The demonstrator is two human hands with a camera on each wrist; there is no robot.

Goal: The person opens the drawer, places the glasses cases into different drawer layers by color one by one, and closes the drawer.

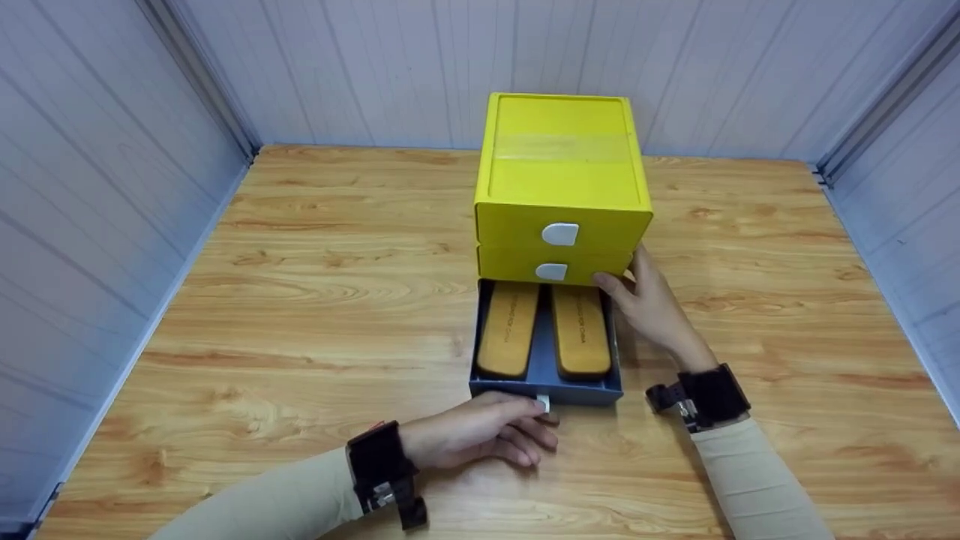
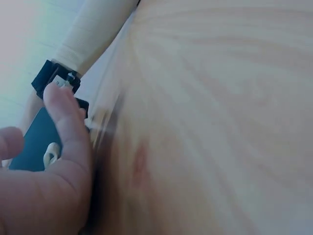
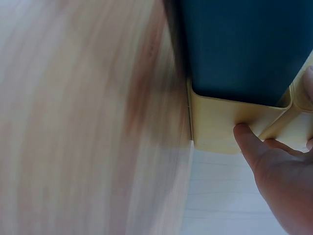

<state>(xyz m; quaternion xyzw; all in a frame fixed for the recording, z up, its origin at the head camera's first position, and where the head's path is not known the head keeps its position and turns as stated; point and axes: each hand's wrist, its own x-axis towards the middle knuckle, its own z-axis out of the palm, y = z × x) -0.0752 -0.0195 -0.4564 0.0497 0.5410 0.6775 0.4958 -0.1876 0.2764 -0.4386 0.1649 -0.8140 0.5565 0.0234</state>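
A yellow drawer cabinet (image 1: 562,172) has its dark blue bottom drawer (image 1: 546,391) pulled out toward me. Inside lie two tan oblong blocks with rounded edges and dark lettering, a left block (image 1: 508,330) and a right block (image 1: 581,330). My left hand (image 1: 487,431) is at the drawer's front, thumb by the white pull tab (image 1: 544,403), other fingers loosely spread below. The left wrist view shows the tab (image 2: 52,152) as a small loop between thumb and finger. My right hand (image 1: 652,304) holds the cabinet's lower right corner, thumb on the front, fingers along the side.
Two upper drawers with white tabs, the top drawer (image 1: 517,225) and the middle drawer (image 1: 502,261), are closed. The cabinet stands on a wood-grain table (image 1: 322,300). Pale panel walls (image 1: 360,67) border it at the back and sides.
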